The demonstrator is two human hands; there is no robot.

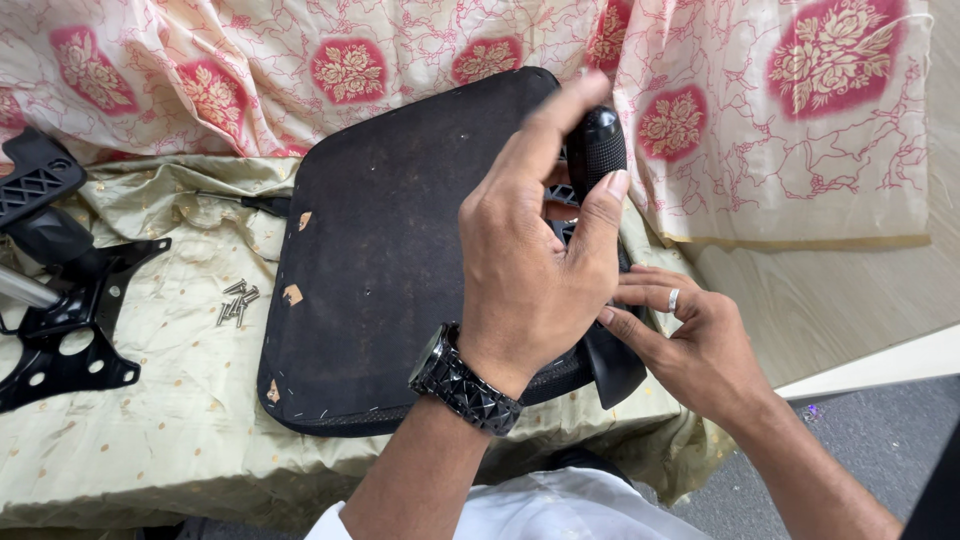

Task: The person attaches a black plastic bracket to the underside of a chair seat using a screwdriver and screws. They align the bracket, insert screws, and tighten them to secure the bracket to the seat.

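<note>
A black chair seat (380,250) lies upside down on a cloth-covered table. My left hand (530,270), with a black watch on its wrist, is shut on the black ribbed handle of a screwdriver (597,148), held upright over the seat's right edge. My right hand (690,340), a ring on one finger, rests its fingertips on a black plastic chair part (612,368) at that same edge, just below my left hand. The screwdriver's tip is hidden behind my left hand.
A small pile of silver screws (237,300) lies left of the seat on the pale green cloth (180,420). A black metal chair bracket (70,300) sits at the far left. Pink floral cloth (800,120) covers the back. A dark tool (262,205) lies by the seat's upper left.
</note>
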